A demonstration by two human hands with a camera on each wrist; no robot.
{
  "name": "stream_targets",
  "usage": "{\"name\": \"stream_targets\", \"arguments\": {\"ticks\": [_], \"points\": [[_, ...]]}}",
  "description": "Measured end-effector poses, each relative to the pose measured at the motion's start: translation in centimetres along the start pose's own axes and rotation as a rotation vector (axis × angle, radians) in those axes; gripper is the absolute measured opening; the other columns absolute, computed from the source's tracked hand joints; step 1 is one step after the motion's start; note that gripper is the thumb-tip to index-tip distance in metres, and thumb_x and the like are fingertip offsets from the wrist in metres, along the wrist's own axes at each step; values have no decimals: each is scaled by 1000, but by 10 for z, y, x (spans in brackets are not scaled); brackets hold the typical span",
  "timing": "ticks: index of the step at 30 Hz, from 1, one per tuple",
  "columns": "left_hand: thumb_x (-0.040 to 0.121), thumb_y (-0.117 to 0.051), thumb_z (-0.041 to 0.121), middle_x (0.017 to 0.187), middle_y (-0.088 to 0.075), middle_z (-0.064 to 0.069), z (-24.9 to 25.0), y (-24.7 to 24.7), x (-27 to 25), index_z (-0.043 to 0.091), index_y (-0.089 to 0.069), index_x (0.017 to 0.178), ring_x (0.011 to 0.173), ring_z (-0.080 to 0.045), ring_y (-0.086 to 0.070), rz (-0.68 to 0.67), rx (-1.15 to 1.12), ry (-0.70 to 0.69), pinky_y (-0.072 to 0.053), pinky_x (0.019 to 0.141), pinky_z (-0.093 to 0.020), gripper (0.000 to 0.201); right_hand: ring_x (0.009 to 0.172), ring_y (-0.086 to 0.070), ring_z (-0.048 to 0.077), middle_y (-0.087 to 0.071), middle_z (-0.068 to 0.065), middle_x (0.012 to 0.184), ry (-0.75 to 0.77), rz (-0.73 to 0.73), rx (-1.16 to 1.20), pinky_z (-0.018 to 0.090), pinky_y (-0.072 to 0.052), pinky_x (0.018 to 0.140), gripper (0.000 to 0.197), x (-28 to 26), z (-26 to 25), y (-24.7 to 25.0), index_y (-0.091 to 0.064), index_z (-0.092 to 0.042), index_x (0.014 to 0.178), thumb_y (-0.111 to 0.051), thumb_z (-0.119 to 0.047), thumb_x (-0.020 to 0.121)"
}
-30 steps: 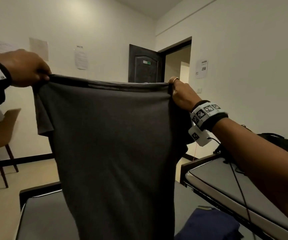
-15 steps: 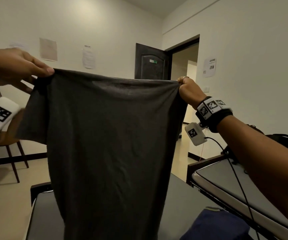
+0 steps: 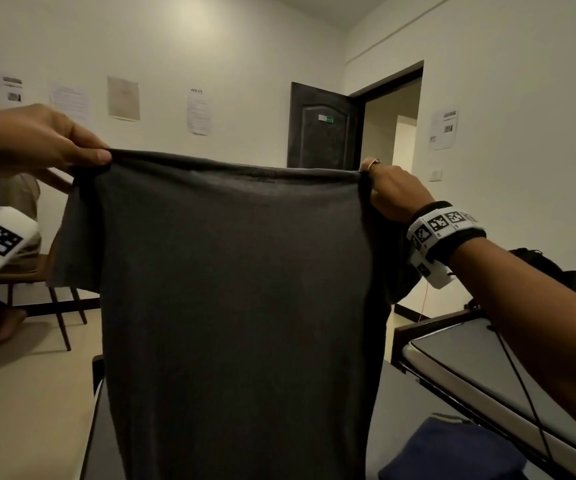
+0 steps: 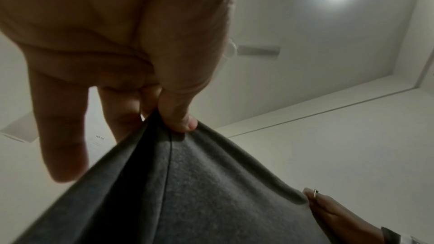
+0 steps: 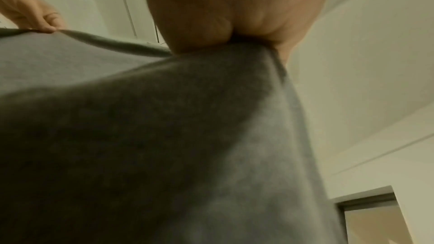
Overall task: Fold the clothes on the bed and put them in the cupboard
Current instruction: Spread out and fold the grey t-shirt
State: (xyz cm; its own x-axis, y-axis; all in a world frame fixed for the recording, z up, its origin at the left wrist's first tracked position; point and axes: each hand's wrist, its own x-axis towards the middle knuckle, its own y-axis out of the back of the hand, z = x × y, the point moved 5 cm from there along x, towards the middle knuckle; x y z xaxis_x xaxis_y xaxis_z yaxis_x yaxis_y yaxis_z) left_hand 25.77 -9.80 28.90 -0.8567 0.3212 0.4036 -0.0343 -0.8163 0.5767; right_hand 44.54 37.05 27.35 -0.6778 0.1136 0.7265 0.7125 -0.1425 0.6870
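A dark grey T-shirt (image 3: pixel 238 289) hangs spread out in front of me, above the grey bed (image 3: pixel 414 403). My left hand (image 3: pixel 47 140) pinches its top left shoulder corner between thumb and fingers. My right hand (image 3: pixel 387 188) grips the top right corner. In the left wrist view my thumb (image 4: pixel 180 110) presses the grey T-shirt (image 4: pixel 199 192) against the fingers. In the right wrist view the grey T-shirt (image 5: pixel 164 136) is bunched inside my right hand (image 5: pixel 234 25). A folded navy garment (image 3: pixel 452 452) lies on the bed at the lower right.
A second mattress (image 3: pixel 508 386) stands at the right with a black bag (image 3: pixel 563 271) behind it. A wooden chair (image 3: pixel 33 271) is at the left by the wall. A dark door (image 3: pixel 321 129) stands open at the back. No cupboard is in view.
The view has turned left and tilted, and the shirt now hangs more centred. My left hand has shifted from a fist to a thumb-and-finger pinch. Both hands still hold the shirt.
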Motion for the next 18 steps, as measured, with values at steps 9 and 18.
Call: {"name": "stream_targets", "arguments": {"ticks": [9, 18], "points": [[91, -68, 17, 69, -74, 3, -2, 11, -25, 19, -73, 88, 76, -20, -63, 37, 39, 19, -56, 55, -26, 7, 71, -54, 25, -57, 10, 89, 26, -118, -42, 35, -42, 69, 31, 7, -18, -25, -48, -13, 126, -37, -4, 99], [93, -65, 21, 82, -77, -2, -22, 16, -18, 14, -75, 100, 80, -21, -68, -117, 2, 5, -59, 67, -37, 13, 80, -58, 26, -61, 10, 96, 79, -157, 40, 33, -40, 74, 21, -14, -15, -17, -55, -13, 120, -40, -11, 106]]}}
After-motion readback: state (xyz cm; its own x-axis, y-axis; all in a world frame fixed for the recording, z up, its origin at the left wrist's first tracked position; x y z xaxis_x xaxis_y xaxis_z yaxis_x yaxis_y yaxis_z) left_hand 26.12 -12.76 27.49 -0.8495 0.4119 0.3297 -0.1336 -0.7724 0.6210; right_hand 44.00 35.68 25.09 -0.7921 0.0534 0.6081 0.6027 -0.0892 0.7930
